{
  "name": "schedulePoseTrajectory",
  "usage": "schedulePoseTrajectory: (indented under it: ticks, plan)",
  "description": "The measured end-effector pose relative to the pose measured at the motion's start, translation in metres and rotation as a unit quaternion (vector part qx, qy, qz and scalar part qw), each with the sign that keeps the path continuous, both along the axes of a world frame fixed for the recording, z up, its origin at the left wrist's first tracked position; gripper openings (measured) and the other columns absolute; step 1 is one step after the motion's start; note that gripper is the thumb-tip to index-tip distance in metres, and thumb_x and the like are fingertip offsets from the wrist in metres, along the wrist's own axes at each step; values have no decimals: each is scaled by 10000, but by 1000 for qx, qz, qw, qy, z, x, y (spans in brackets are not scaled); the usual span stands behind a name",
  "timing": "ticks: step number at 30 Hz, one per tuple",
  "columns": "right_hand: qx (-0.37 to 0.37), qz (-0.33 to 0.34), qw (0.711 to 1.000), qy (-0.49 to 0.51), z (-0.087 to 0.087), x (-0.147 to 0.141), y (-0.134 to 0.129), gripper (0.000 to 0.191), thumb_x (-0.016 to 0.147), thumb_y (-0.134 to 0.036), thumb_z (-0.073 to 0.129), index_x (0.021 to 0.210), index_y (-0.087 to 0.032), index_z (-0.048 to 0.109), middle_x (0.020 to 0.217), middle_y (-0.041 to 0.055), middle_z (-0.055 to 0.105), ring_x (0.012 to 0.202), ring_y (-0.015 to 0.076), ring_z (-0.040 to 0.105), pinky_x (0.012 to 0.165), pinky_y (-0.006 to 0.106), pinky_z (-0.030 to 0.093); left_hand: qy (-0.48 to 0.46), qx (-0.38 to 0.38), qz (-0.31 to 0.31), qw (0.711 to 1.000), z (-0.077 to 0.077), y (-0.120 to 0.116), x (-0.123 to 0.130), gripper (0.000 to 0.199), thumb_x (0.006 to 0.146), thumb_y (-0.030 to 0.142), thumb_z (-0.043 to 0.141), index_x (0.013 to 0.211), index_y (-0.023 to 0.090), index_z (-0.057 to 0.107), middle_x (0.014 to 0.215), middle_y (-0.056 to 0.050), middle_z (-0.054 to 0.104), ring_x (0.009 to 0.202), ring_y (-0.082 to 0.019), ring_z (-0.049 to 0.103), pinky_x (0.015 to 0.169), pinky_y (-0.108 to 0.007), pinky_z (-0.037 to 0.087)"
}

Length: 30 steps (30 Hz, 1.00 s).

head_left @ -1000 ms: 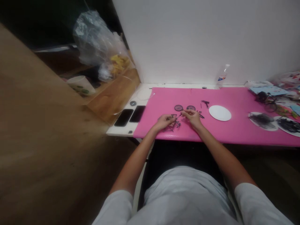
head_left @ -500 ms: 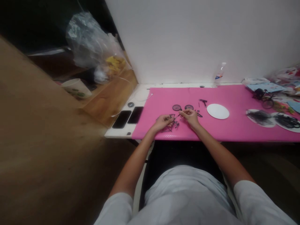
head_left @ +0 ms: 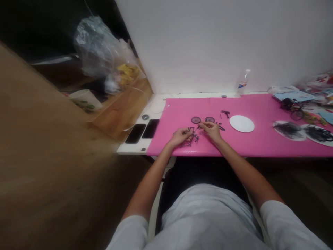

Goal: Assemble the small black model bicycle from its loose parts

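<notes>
Over the pink table cover, my left hand (head_left: 183,135) is closed in a pinch on a small dark part too fine to name. My right hand (head_left: 210,129) pinches a thin dark piece (head_left: 198,127), its tip pointing at the left fingertips. Small dark bicycle-like parts (head_left: 196,138) lie just under and beside the left fingers, partly hidden by them. Beyond the hands are two little spoked wheels (head_left: 196,119) (head_left: 209,119). Several dark plastic parts (head_left: 225,113) rest on the cover to the right of the wheels.
A white plate (head_left: 241,124) lies right of my hands. Farther right, two plates carry dark parts (head_left: 319,134), with a small assembled model bicycle (head_left: 296,110) behind. Two phones (head_left: 151,128) (head_left: 135,133) lie at the left edge. A plastic bottle (head_left: 244,82) stands by the wall.
Both hands stay nearly in place, still pinching, with the fingertips close together. The view has shifted very slightly.
</notes>
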State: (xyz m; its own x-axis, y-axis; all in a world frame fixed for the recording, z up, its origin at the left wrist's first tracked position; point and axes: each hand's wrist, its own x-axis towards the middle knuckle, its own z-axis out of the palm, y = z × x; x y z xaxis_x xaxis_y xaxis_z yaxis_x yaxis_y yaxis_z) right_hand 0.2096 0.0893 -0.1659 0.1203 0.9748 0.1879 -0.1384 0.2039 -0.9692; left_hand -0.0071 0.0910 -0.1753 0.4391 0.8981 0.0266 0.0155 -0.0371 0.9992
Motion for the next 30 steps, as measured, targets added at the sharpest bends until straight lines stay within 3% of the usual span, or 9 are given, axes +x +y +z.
schedulePoseTrajectory:
  ticks: [18,24,30]
  plan:
    - [-8,-6,1000,-19,-1,3,1,453,645,-580,959,758,-185,769,713,73,753,603,174,668,560,277,542,2,8,-12,1000,-1,0,-2,492,848,581,819,903,100,729,735,-58,682,617,-108,608,603,-226,507]
    - [16,-20,1000,-17,-2,0,1,495,651,-601,943,893,-194,799,774,71,774,677,208,713,556,283,555,2,11,-6,1000,-3,1,-1,492,855,580,813,900,97,729,744,-63,690,619,-110,613,608,-229,522]
    - [9,-8,1000,-13,1,-2,-1,482,707,-581,912,998,-205,833,968,102,814,809,234,758,641,298,575,6,9,4,1000,-6,3,0,494,852,587,812,907,105,723,746,-66,695,615,-110,623,602,-230,530]
